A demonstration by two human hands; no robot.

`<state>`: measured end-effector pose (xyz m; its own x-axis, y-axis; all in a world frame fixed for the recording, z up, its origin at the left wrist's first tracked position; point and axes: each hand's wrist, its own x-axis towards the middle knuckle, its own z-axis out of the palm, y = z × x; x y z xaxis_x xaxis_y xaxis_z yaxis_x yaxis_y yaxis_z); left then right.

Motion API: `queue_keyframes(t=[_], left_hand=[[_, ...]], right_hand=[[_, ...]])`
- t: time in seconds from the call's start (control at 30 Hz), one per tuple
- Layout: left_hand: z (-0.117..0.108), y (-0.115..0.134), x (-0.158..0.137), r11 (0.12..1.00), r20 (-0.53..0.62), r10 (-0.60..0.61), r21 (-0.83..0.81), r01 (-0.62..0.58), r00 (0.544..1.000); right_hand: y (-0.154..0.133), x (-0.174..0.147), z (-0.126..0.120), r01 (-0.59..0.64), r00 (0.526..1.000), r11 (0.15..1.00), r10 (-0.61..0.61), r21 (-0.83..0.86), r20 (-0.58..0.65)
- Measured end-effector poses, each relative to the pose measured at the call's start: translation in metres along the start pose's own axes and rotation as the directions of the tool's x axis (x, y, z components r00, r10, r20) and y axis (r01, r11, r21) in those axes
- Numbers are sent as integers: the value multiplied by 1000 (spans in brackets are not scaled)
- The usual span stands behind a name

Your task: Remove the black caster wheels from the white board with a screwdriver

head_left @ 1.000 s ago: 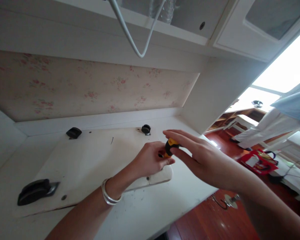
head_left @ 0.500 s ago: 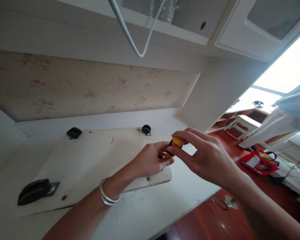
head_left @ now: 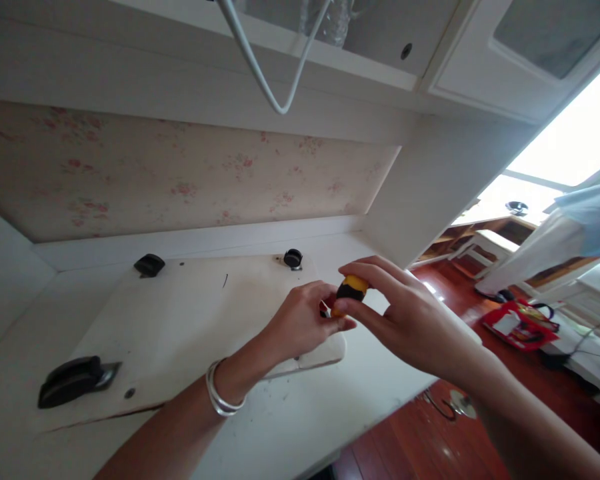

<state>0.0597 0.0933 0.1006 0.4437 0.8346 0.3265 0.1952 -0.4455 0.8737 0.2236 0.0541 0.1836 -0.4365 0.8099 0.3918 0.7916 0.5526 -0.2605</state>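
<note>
The yellow-and-black handle is gripped by the right hand above and the left hand below.

Against one second ago, the right hand no longer lies nearly straight-fingered across the yellow-and-black handle; its fingers now bend around the handle's top. Relative to half a second ago, the handle is rotated, black band now facing the camera. The left hand sits slightly farther right. A background person stands farther right, exposing more white stool.
</note>
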Motion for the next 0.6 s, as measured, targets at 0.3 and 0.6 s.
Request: queue_keyframes(t=[0.3,0.6], left_hand=[[-1,4,-1,998,74,-12,-65,17,997],[-3,2,3,988,164,-70,-121,91,984]], right_hand=[[4,-2,-2,-30,1000,998,30,54,8],[3,-2,-3,16,997,998,-21,61,79]])
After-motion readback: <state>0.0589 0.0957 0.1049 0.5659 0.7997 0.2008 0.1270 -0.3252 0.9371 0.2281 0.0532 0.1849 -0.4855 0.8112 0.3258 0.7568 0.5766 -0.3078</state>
